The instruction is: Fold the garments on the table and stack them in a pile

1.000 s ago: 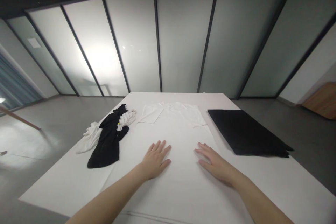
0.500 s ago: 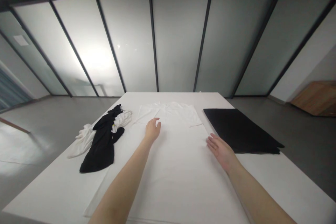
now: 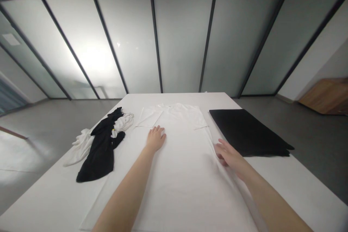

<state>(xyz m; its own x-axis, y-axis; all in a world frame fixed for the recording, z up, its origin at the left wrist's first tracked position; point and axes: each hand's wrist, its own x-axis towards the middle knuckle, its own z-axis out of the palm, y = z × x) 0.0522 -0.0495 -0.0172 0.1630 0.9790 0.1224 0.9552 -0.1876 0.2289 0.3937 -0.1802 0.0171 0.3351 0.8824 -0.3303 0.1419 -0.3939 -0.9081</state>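
Note:
A white T-shirt [image 3: 182,181] lies spread out on the white table, its collar and sleeves at the far end and its hem toward me. My left hand [image 3: 156,139] rests on the shirt below the left sleeve, palm down with fingers extended. At the shirt's right side edge, my right hand [image 3: 228,155] has its fingers curled round the fabric. That edge is slightly raised there, and the fingertips are partly hidden.
Rumpled black clothing [image 3: 99,152] and crumpled white clothing [image 3: 81,146] lie left of the shirt. A flat stack of black fabric or boards [image 3: 247,132] is on the right of the white table [image 3: 293,192]. Frosted glass panels [image 3: 179,43] stand beyond.
My left hand has lowered flat onto the shirt. My right hand has turned and closed round the right side edge, lifting it a little. The view has shifted slightly.

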